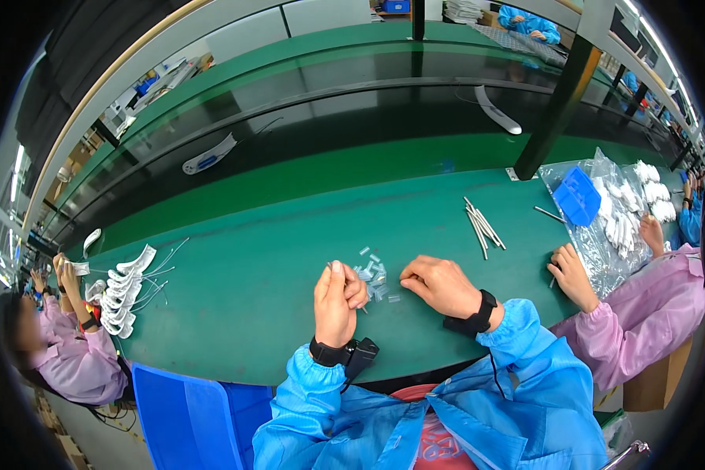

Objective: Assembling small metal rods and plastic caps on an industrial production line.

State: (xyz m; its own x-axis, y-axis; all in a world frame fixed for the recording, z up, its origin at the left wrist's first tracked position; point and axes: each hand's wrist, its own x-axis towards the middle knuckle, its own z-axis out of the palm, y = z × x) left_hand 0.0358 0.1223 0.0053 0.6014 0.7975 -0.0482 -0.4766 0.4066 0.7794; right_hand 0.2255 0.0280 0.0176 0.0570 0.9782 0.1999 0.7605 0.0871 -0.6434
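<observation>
A loose pile of small clear plastic tubes [374, 276] lies on the green bench between my hands. Just left of it, my left hand [337, 304] is closed, thumb pressed on the curled fingers. A thin tip pokes out below that hand, but I cannot make out what it belongs to. On the pile's right side, my right hand [445, 287] has thumb and forefinger pinched together, low over the bench. Whatever sits in that pinch, if anything, is too small to see. Several slim whitish rods [484, 227] lie farther back to the right.
Curved white parts with wires [125, 290] are stacked at left beside a person in pink. To the right, another person's hand [573, 276] rests near a blue scoop-like tray [577, 196] and bagged white pieces [623, 219]. A dark post [556, 110] rises behind; a conveyor [313, 129] runs beyond.
</observation>
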